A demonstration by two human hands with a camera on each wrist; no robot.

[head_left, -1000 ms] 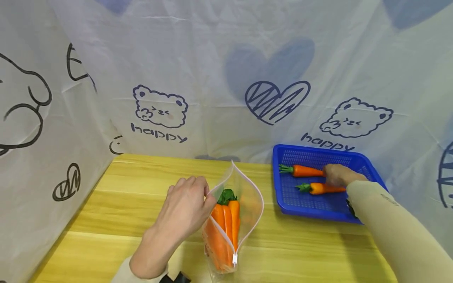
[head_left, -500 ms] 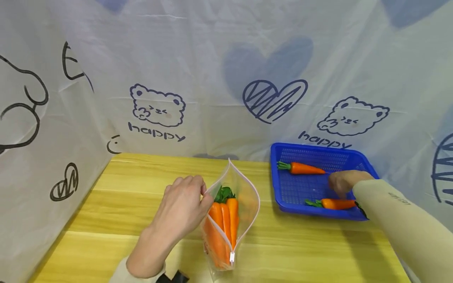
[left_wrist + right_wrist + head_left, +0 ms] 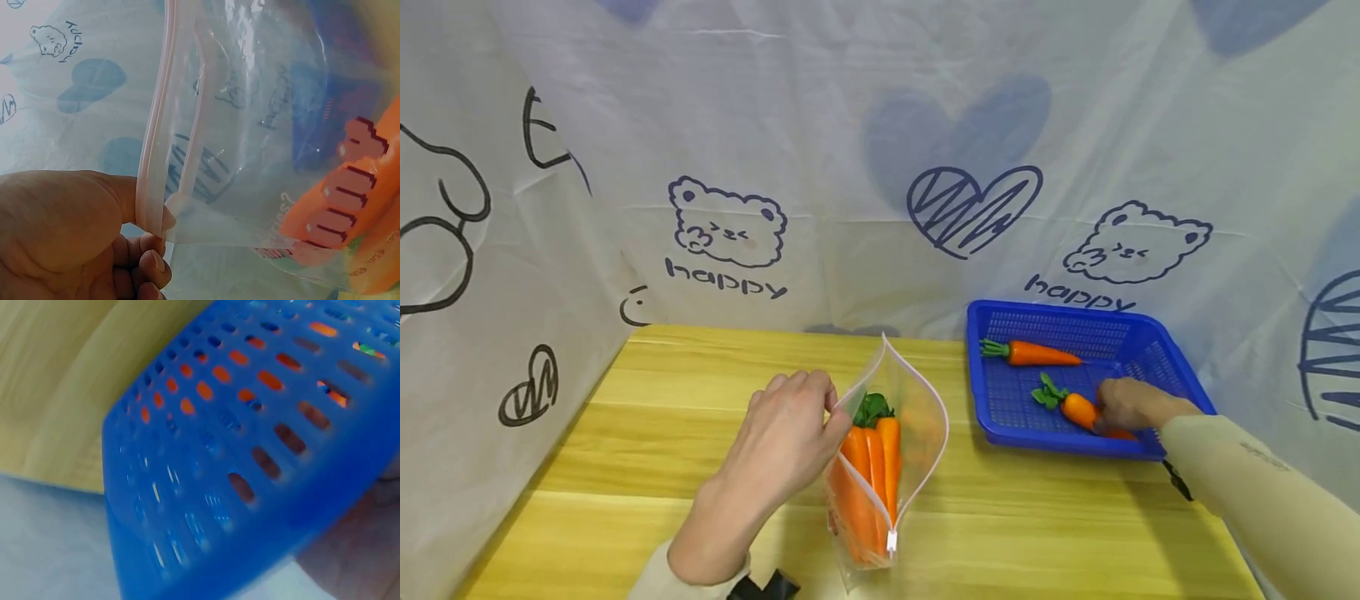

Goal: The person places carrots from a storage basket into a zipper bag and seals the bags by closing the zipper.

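Note:
My left hand point(image 3: 790, 433) pinches the left edge of a clear zip bag point(image 3: 925, 417) between thumb and fingers; the left wrist view shows the thumb point(image 3: 150, 215) over its pink zip strip. The bag's mouth is spread wide, its white slider point(image 3: 892, 541) at the near end. Several orange carrots point(image 3: 871, 479) stand in it, green tops up. Inside the blue basket point(image 3: 1000, 437), my right hand point(image 3: 1131, 404) grips a leafy-topped carrot point(image 3: 1078, 410) around its middle. Another carrot point(image 3: 1041, 353) lies behind it. In the right wrist view the basket wall point(image 3: 206, 444) hides most of that hand.
The basket stands at the back right of the wooden table point(image 3: 715, 358), close to a patterned cloth point(image 3: 850, 167) hanging behind. Another cloth side point(image 3: 475, 417) bounds the left.
The near carrot shifted toward the basket's front wall, then turned so its leafy top points to the back left; my right hand has come down onto it. The left hand keeps holding the bag.

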